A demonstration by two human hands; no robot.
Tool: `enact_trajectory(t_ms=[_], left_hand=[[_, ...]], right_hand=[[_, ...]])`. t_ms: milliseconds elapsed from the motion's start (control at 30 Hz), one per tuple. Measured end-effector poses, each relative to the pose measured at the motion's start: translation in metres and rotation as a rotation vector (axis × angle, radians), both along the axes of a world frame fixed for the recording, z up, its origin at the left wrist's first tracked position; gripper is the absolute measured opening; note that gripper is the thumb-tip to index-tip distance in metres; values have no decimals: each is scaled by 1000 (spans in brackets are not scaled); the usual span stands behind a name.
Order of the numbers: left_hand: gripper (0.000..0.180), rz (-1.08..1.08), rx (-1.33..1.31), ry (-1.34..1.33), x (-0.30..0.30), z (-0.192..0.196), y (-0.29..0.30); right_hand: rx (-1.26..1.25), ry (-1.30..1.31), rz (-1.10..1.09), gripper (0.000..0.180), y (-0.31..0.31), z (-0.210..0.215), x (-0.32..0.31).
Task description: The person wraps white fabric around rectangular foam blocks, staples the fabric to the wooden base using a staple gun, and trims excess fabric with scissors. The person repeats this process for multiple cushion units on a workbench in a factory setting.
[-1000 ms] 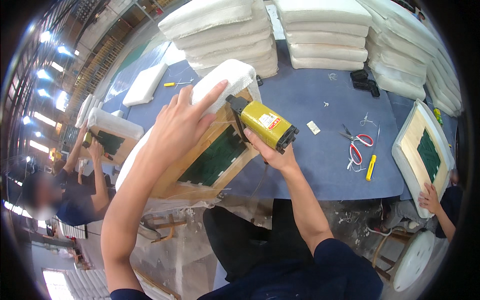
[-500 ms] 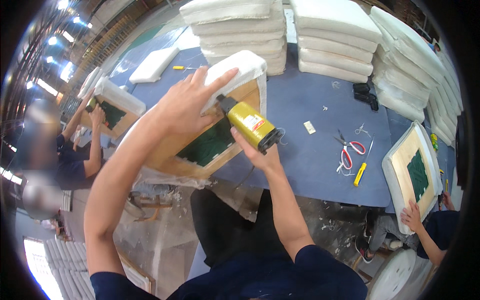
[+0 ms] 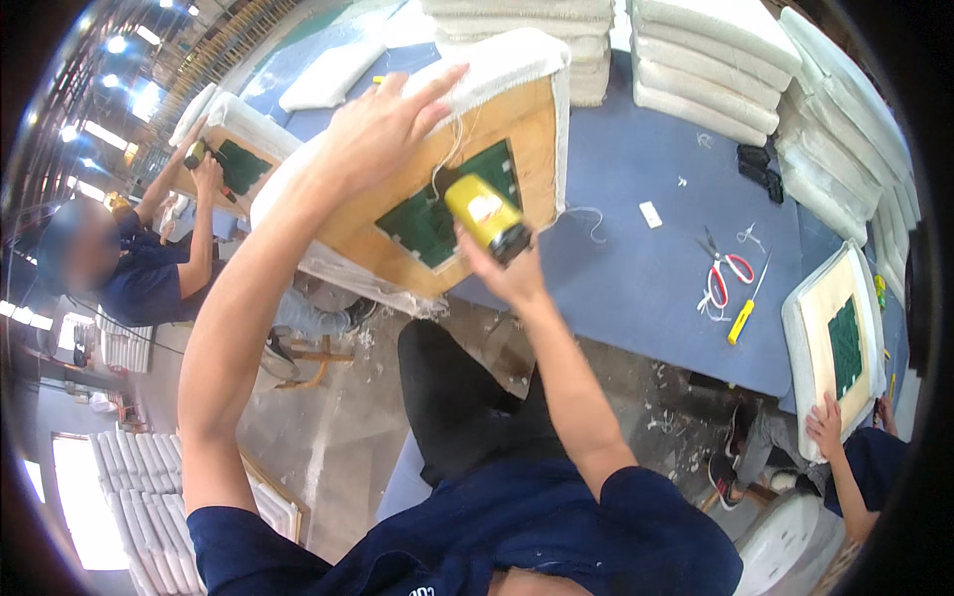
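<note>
My left hand (image 3: 380, 137) lies with fingers spread over the top edge of a white padded cushion with a wooden back (image 3: 532, 144). It stands tilted at the near edge of the table, its wooden side toward me. Dark green fabric (image 3: 415, 226) shows through a square opening in the wood, and thin white cord (image 3: 455, 149) hangs in front of it. My right hand (image 3: 515, 276) is wrapped around a yellow power tool (image 3: 485, 211) with a black end, held before the opening. The tool's front tip is hard to make out.
On the blue table (image 3: 616, 288) lie red-handled scissors (image 3: 717, 273), a yellow-handled screwdriver (image 3: 740, 320), a small white block (image 3: 650, 215) and a black object (image 3: 759, 171). Cushion stacks (image 3: 711, 70) stand behind. Co-workers handle similar panels at left (image 3: 149, 258) and right (image 3: 850, 447).
My right hand has turned the power tool and lowered its front from the upper wood to the opening. White cord now shows beside it. The whole view has shifted slightly.
</note>
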State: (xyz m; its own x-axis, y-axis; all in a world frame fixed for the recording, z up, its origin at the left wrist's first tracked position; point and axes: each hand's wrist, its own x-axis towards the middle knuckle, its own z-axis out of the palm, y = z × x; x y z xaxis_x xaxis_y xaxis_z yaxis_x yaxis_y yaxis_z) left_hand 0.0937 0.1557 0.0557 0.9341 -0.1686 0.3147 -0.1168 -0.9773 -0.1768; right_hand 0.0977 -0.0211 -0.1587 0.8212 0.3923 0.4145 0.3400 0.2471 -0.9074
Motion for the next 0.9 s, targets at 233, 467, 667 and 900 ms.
enact_trajectory(t_ms=[233,467,667,900], left_hand=[[66,-72,83,58,-5,9,-13],[76,-143,77,134,-22,26,-14],[80,-115,123,29,-12,2,4],[66,-227,-596,438,-21,45,56]], right_hand=[[171,108,-106,25,-29,66,14],[48,-37,-119,28,-20,76,12],[-10,-13,-158,37,-12,65,-4],[14,-111,-63,44,-10,66,-21]])
